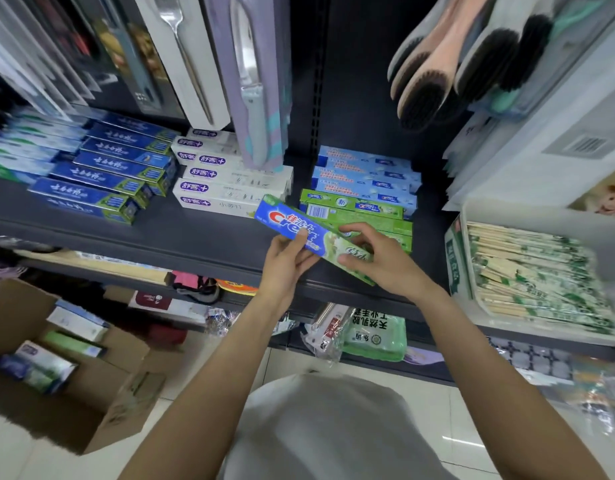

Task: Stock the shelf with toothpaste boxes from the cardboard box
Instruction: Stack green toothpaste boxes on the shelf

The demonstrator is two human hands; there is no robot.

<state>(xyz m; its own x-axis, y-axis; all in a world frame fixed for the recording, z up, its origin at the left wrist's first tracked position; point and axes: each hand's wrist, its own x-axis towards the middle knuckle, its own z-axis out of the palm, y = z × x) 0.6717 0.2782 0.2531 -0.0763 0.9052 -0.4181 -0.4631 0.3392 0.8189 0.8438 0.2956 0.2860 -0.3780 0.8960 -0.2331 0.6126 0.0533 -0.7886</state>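
Both my hands hold one blue and green Crest toothpaste box (292, 225) slanted above the front edge of the dark shelf (181, 230). My left hand (287, 259) grips its blue half from below, thumb on top. My right hand (375, 256) pinches its green end. Just behind lie stacked green toothpaste boxes (354, 207) with light-blue boxes (364, 176) behind them. White boxes (223, 178) and dark-blue boxes (115, 168) fill the shelf to the left. The open cardboard box (101, 407) sits on the floor at lower left with several toothpaste boxes (39, 367) inside.
Packaged cutlery (257, 81) and hairbrushes (448, 64) hang above the shelf. A white bin of wrapped chopsticks (534, 271) stands at the right. Lower shelves hold bagged goods (371, 337). The floor is light tile.
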